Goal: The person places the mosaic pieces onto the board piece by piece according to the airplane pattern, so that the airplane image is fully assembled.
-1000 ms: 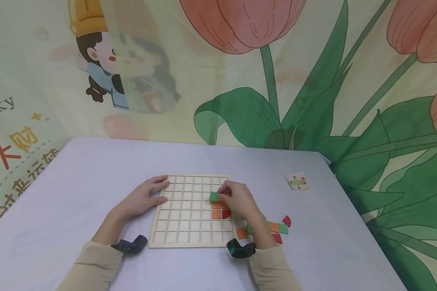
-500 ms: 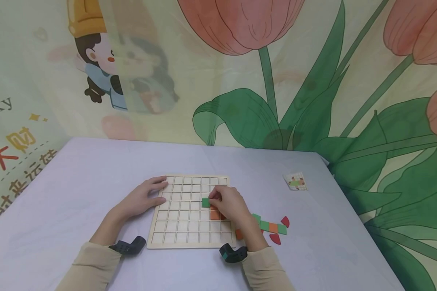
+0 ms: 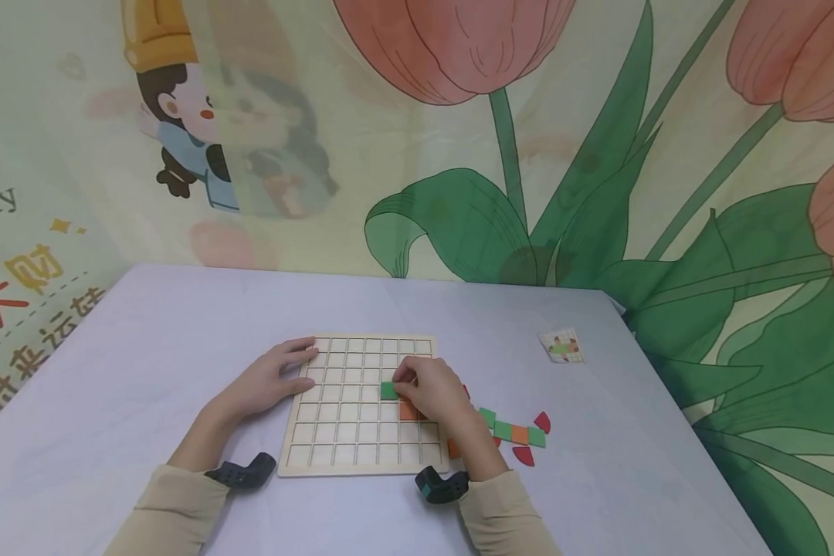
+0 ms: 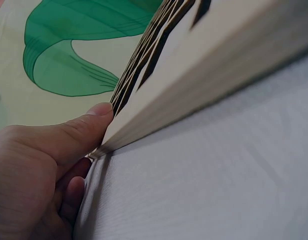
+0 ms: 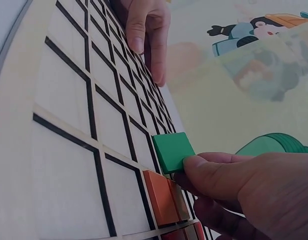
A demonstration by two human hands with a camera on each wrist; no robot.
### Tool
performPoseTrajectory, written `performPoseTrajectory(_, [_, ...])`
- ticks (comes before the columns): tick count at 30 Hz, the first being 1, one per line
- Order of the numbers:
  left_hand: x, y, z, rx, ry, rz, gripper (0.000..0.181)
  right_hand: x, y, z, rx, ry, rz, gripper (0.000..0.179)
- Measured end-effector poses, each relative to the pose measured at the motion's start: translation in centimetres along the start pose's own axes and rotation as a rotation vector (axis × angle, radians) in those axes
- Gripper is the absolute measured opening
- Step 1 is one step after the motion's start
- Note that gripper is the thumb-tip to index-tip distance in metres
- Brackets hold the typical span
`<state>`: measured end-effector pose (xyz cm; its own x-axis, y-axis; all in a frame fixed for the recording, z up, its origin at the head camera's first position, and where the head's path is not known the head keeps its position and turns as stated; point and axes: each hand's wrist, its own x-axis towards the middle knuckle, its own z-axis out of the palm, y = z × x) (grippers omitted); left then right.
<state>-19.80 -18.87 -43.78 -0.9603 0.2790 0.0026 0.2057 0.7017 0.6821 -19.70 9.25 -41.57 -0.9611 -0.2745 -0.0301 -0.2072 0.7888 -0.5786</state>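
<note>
A wooden grid board lies flat on the table. My left hand rests at its left edge, with the thumb touching the rim and the fingers extended. Between thumb and fingers my right hand pinches a green square tile over the right half of the grid. In the right wrist view the green tile is tilted against the grid slats, close to an orange square tile that sits in a cell. More orange and red pieces beside it are partly hidden by my right hand.
Right of the board lie loose green tiles, an orange tile and red quarter-round pieces. A small pattern card lies farther back on the right. A printed cloth hangs behind the white table.
My right hand has moved left and slightly towards me with the green tile, over a cell left of where it was. My left hand has stayed at the board's edge.
</note>
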Motion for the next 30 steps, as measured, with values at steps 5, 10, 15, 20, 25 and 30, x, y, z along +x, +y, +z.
performPoseTrajectory(5, [-0.05, 0.04, -0.03, -0.003, -0.001, -0.003, 0.061, 0.04, -0.03, 0.1, -0.007, -0.003, -0.012, 0.004])
performPoseTrajectory(10, [-0.12, 0.0, -0.13, 0.002, 0.0, 0.005, 0.061, 0.04, -0.17, 0.05, -0.023, -0.009, -0.005, 0.004])
performPoseTrajectory(15, [-0.06, -0.03, -0.13, -0.004, -0.003, 0.007, 0.061, -0.01, -0.3, -0.01, -0.04, -0.004, -0.002, 0.004])
performPoseTrajectory(20, [-0.04, -0.05, -0.05, -0.004, -0.002, 0.009, 0.061, -0.02, -0.25, 0.0, -0.048, -0.007, 0.01, 0.005])
performPoseTrajectory(25, [-0.01, 0.03, -0.05, 0.0, -0.004, 0.007, 0.061, 0.07, -0.14, -0.09, -0.051, -0.023, 0.002, 0.008])
performPoseTrajectory(30, [0.04, 0.11, -0.11, 0.003, -0.006, 0.009, 0.061, 0.25, 0.06, -0.18, -0.061, -0.037, -0.027, 0.01])
